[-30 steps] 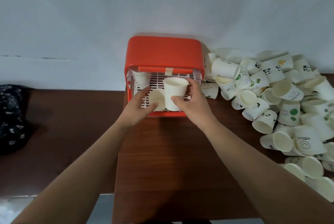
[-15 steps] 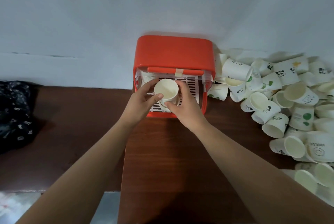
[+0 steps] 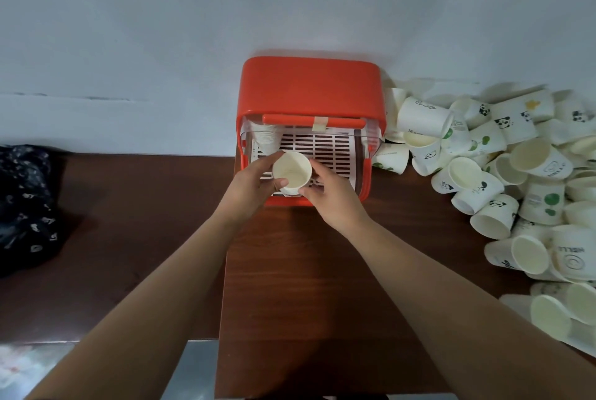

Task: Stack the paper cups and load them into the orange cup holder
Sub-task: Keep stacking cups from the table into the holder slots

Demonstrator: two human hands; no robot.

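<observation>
An orange cup holder (image 3: 311,86) stands against the wall with its white slotted tray (image 3: 325,149) showing under the lid. A white paper cup (image 3: 292,170), mouth up, sits nested on another cup over the tray's front left part. My left hand (image 3: 254,185) grips it from the left, thumb on its side. From the right, my right hand (image 3: 332,193) pinches the same cup. A stack of cups (image 3: 266,136) stands in the tray's back left corner.
A large heap of loose paper cups (image 3: 503,180), some printed with pandas and green leaves, covers the brown wooden table (image 3: 309,286) to the right of the holder. A dark patterned cloth (image 3: 25,206) lies at the far left. The wall is close behind.
One second ago my right hand held one cup beside another under my left hand. The two are now nested, gripped by both hands, and have come lower over the tray's front.
</observation>
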